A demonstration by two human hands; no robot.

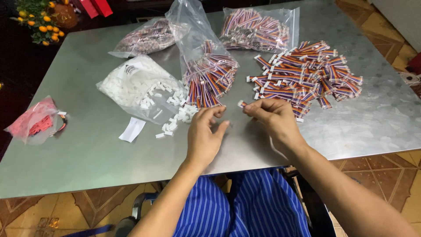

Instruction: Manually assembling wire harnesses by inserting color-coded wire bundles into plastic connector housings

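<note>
My right hand [274,120] pinches a small white connector [241,104] between thumb and fingertips, just in front of a loose pile of striped ribbon-cable pieces [307,74]. Close beside it on the left is my left hand [205,134], fingers curled and slightly apart, holding nothing that I can see. Right behind the left hand lies an open clear bag of striped cable pieces [210,77]. To its left, small white plastic connectors [175,109] spill from a clear bag [131,83].
The grey metal table [87,149] also carries a sealed bag of cables [258,28] at the back, a bag of darker parts [147,37], a pink bag [33,120] at the left edge and a white paper slip [131,129]. A potted plant [41,19] stands beyond the far left corner.
</note>
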